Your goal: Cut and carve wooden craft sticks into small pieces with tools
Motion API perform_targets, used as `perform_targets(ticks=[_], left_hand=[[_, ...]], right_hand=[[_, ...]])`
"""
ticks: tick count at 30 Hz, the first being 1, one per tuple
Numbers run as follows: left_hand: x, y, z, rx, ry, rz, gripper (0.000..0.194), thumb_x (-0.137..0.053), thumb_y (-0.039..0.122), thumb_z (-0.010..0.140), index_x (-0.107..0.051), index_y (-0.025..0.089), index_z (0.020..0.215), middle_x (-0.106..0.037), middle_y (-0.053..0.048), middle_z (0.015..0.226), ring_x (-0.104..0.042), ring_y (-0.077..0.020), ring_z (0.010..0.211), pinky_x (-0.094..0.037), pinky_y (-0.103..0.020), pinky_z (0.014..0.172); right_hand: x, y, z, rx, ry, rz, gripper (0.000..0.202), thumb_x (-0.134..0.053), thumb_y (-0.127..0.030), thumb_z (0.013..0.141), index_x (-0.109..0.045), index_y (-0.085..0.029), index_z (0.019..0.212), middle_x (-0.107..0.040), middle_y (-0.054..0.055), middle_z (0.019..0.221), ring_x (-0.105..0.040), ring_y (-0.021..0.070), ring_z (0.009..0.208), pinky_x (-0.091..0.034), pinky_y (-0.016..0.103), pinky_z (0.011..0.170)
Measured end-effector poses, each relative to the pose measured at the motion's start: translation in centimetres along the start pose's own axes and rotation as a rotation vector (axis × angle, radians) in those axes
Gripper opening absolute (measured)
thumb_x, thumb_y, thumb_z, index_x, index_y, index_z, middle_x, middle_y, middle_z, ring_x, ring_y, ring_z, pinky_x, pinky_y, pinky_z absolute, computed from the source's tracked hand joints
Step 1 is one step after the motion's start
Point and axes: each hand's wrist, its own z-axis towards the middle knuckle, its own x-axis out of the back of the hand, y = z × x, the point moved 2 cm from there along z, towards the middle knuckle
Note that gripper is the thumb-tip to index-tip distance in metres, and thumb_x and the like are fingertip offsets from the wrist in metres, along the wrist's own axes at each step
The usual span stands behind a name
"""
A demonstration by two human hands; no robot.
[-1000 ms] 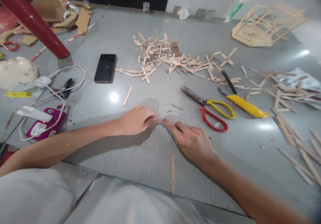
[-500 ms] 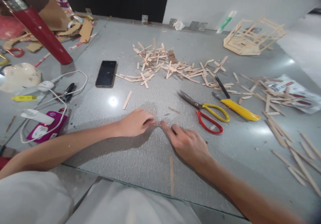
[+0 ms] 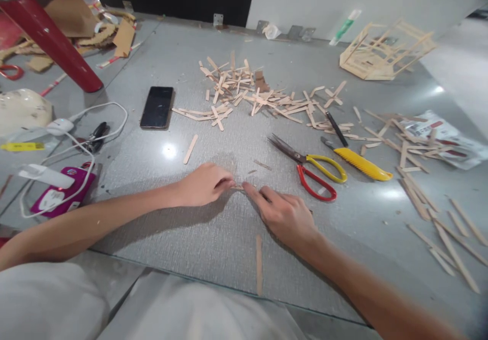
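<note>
My left hand (image 3: 206, 183) is closed, thumb and fingers pinching one end of a short piece of wooden craft stick (image 3: 238, 187) low over the table. At its other end is my right hand (image 3: 284, 210), index finger stretched toward the piece and the remaining fingers curled. A small dark tip shows beside the right hand's far edge, but whatever the curled fingers hold is hidden. Two thin wood slivers (image 3: 263, 165) lie just beyond the hands. A single craft stick (image 3: 259, 265) rests near the table's front edge, and another (image 3: 190, 149) lies past my left hand.
Scissors (image 3: 305, 164) with red and yellow handles and a yellow utility knife (image 3: 362, 163) lie right of my hands. Piled craft sticks (image 3: 232, 83), a phone (image 3: 157, 107), a hexagonal stick frame (image 3: 368, 70), a red flask (image 3: 53, 40) and a purple power strip (image 3: 64, 190) surround the workspace.
The whole view has shifted slightly, so things appear a little further left and up. Both hands keep nearly the same pose at the small wooden piece.
</note>
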Motion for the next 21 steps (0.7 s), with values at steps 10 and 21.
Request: perform_targets(ticks=[10, 21], left_hand=[[-0.06, -0.02, -0.04, 0.015, 0.012, 0.004, 0.036, -0.044, 0.018, 0.096, -0.037, 0.017, 0.061, -0.032, 0.007, 0.053, -0.027, -0.0085, 0.051, -0.021, -0.026, 0.056], [-0.32, -0.24, 0.01, 0.001, 0.025, 0.003, 0.036, -0.042, 0.019, 0.097, -0.034, 0.018, 0.062, -0.032, 0.006, 0.051, -0.028, -0.0087, 0.048, -0.022, -0.026, 0.055]], right_hand=[[-0.46, 0.41, -0.19, 0.001, -0.022, 0.05, 0.046, -0.051, -0.004, 0.088, -0.064, -0.017, 0.13, -0.065, -0.001, 0.074, -0.051, 0.0105, 0.052, -0.034, 0.027, 0.052], [0.13, -0.07, 0.43, -0.013, -0.201, -0.033, 0.049, -0.049, -0.003, 0.09, -0.06, -0.019, 0.135, -0.069, 0.0, 0.08, -0.059, 0.0128, 0.053, -0.034, 0.03, 0.051]])
